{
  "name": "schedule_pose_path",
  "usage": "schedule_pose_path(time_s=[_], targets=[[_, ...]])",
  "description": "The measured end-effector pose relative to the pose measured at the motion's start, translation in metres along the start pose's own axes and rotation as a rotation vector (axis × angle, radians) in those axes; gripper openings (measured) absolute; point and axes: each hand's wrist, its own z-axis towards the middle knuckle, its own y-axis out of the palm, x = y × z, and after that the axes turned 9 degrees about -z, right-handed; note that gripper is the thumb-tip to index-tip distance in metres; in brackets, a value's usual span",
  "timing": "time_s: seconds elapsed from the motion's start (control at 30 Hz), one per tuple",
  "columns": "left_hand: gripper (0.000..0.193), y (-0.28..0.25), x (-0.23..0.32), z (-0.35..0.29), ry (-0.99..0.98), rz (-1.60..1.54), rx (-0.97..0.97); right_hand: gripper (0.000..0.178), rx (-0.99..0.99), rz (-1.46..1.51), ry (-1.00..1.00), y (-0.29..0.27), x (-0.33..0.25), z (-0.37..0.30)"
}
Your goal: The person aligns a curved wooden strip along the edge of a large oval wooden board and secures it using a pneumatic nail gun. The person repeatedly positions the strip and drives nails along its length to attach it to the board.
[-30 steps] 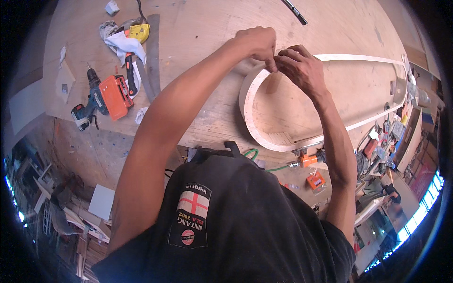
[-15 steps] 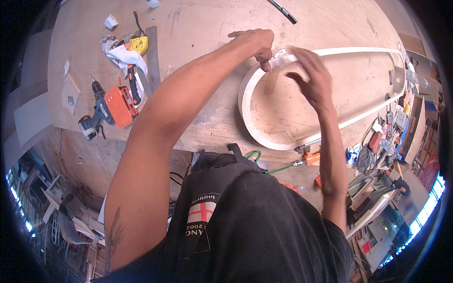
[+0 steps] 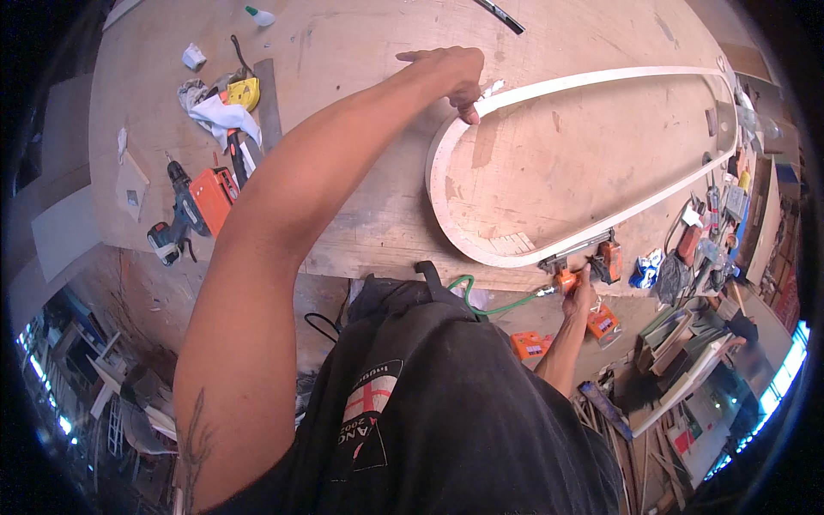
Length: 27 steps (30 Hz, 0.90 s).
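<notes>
A long white oval frame (image 3: 436, 176), bent from a thin strip, lies on the wooden workbench. My left hand (image 3: 461, 75) reaches across to its upper left part, with the thumb and fingers closed on the strip; some fingertips are hidden. A small whitish piece (image 3: 493, 87) sticks up from the strip beside that hand. At the bench's near edge, my right hand (image 3: 581, 294) is wrapped round an orange nail gun (image 3: 566, 280), which lies against the near side of the frame. A green air hose (image 3: 508, 306) runs to the nail gun.
Left on the workbench (image 3: 360, 223) are a cordless drill (image 3: 182, 202), an orange case (image 3: 212, 199), a yellow tape measure (image 3: 244, 93) and a white rag (image 3: 219, 112). A black marker (image 3: 499, 15) lies at the back. Orange boxes (image 3: 603, 321) sit below the near edge; mixed tools crowd the right.
My right hand has left the upper part of the frame, come down toward me and taken hold of the nail gun. My left hand stays at the strip.
</notes>
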Motion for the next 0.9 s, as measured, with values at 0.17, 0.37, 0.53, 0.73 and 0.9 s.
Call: schedule_pose_path(time_s=[0.17,0.37,0.53,0.73,0.9], targets=[[0.052,0.004,-0.007,0.004,0.008,-0.028,-0.002,0.023,-0.166,0.180,0.128,-0.005,-0.039,-0.005],[0.055,0.003,-0.003,0.008,0.052,-0.040,-0.015,0.007,0.161,0.017,-0.261,-0.062,-0.064,-0.058],[0.057,0.009,-0.008,0.015,0.040,-0.066,-0.014,0.035,0.257,0.150,-0.321,0.018,-0.201,-0.200],[0.061,0.002,-0.010,0.009,0.084,-0.090,-0.066,0.038,0.017,-0.329,-0.739,0.117,-0.258,-0.238],[0.066,0.002,-0.012,0.007,0.098,-0.132,-0.050,0.034,-0.413,-0.756,-0.491,0.208,-0.286,-0.265]])
